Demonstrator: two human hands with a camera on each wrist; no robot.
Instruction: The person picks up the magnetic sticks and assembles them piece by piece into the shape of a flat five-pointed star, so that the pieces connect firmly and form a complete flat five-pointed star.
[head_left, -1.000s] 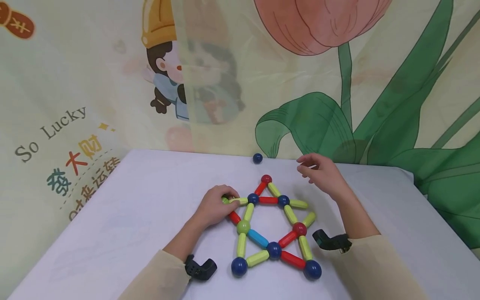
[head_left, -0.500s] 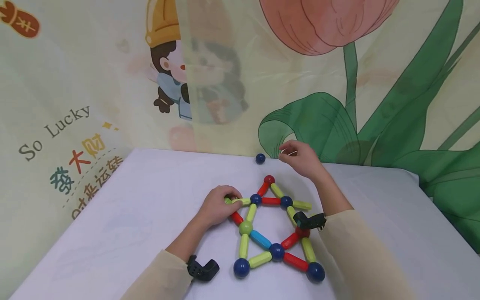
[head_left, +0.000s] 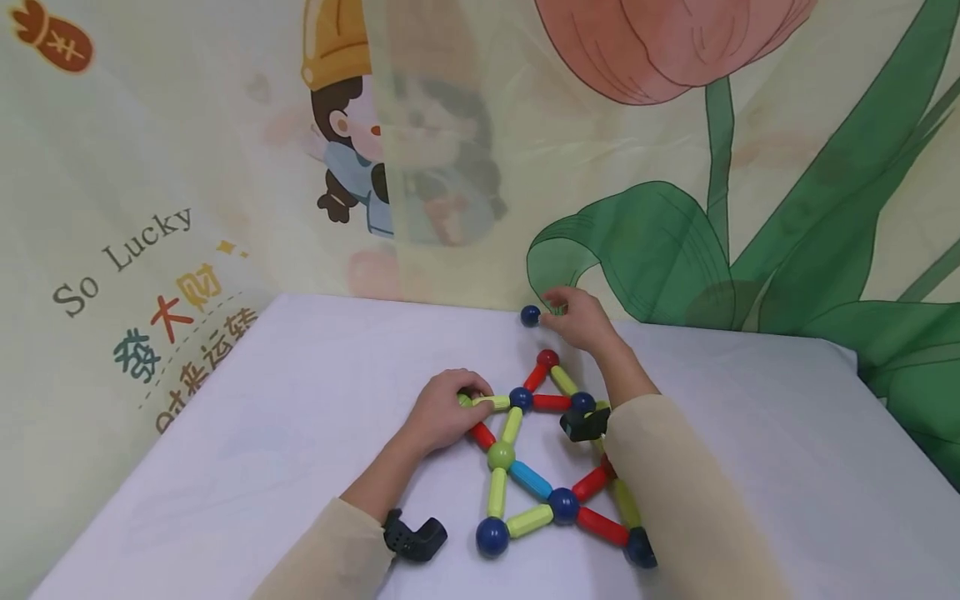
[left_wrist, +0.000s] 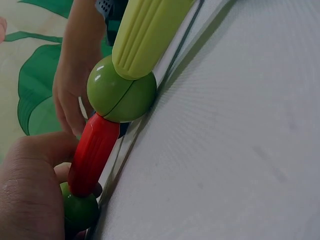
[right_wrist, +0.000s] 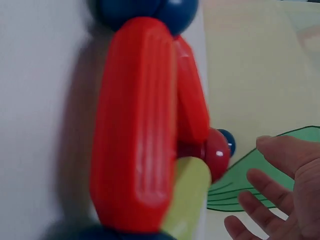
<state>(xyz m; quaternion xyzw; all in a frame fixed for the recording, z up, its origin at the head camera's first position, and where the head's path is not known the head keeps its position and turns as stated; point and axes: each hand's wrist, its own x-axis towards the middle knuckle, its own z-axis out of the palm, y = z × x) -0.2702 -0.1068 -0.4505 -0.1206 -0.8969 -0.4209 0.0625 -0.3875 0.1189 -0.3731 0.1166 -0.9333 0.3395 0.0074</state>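
Observation:
My left hand (head_left: 442,412) grips the left corner of a flat frame of magnetic rods and balls. In the left wrist view its fingers lie around a green ball (left_wrist: 80,212), which joins a red rod (left_wrist: 94,155). A second green ball (left_wrist: 120,90) sits at that rod's other end. At the table's back edge, my right hand (head_left: 581,321) reaches beside a loose dark blue ball (head_left: 530,316). The right wrist view has its fingers spread, with nothing held. My right forearm hides part of the frame's right side.
The frame has blue, green and red balls, with yellow-green, red and one blue rod (head_left: 531,480) between them. A red ball (head_left: 547,358) forms its far tip, near the loose ball. A white cloth covers the table (head_left: 300,500). A printed curtain (head_left: 465,275) stands behind it.
My right hand has moved left along the back edge to the loose blue ball, its forearm now over the frame's right side. The left hand keeps its hold on the corner.

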